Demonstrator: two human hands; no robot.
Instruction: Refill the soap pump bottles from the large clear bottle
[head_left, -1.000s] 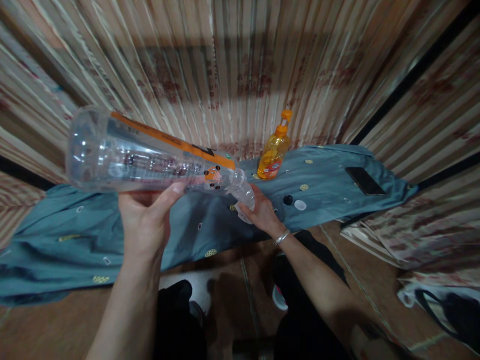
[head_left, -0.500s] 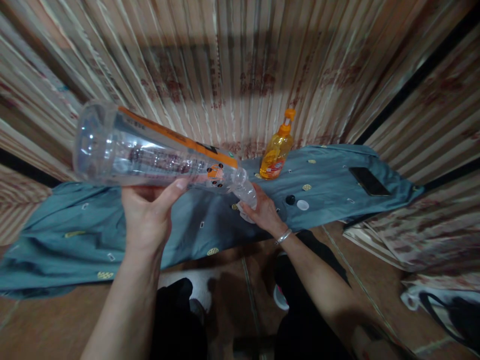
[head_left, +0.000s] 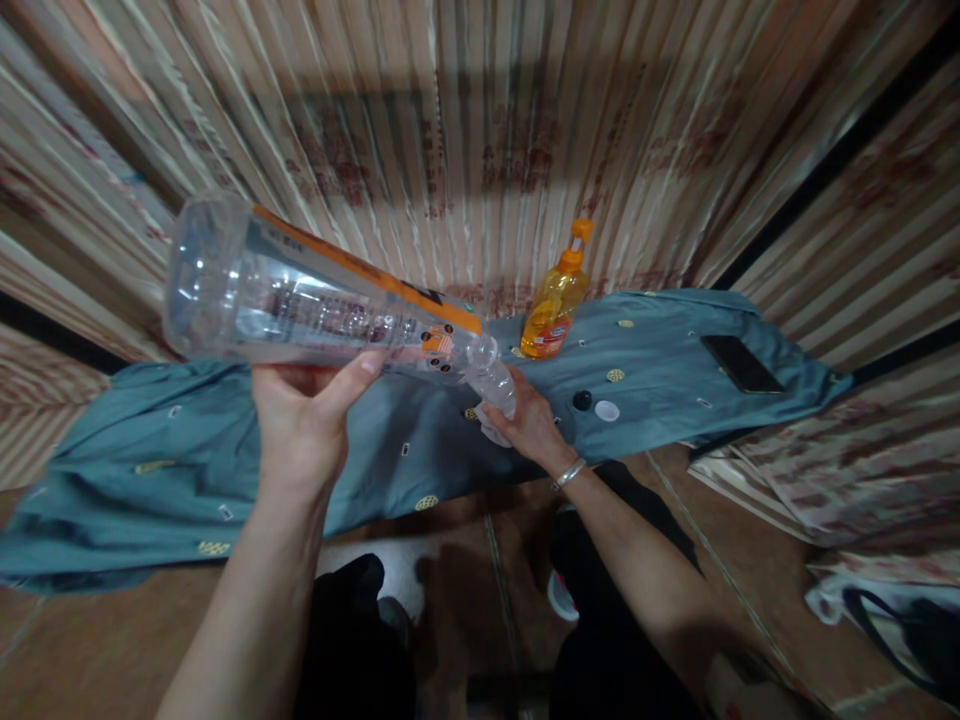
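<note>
My left hand (head_left: 304, 425) is wrapped under a large clear plastic bottle (head_left: 322, 295) with an orange-striped label. That bottle tilts with its base up at the left and its neck down to the right. Its mouth meets a small clear plastic bottle (head_left: 493, 383), which my right hand (head_left: 531, 425) grips. I cannot tell whether one mouth sits inside the other. A whitish, crumpled-looking piece (head_left: 491, 425) shows beside my right fingers; what it is stays unclear. Close to my right hand, a black cap (head_left: 582, 400) and a white cap (head_left: 607, 411) lie on the cloth.
A pump bottle of orange liquid (head_left: 551, 310) stands at the back of the narrow surface under a blue-green cloth (head_left: 405, 465). Farther right lies a dark phone (head_left: 742, 364). Pleated curtains (head_left: 480, 130) hang behind and at both sides. My legs are below the front edge.
The large bottle's base has shifted slightly right in view, along with my left hand. Both hands keep their hold, and the two bottles still meet.
</note>
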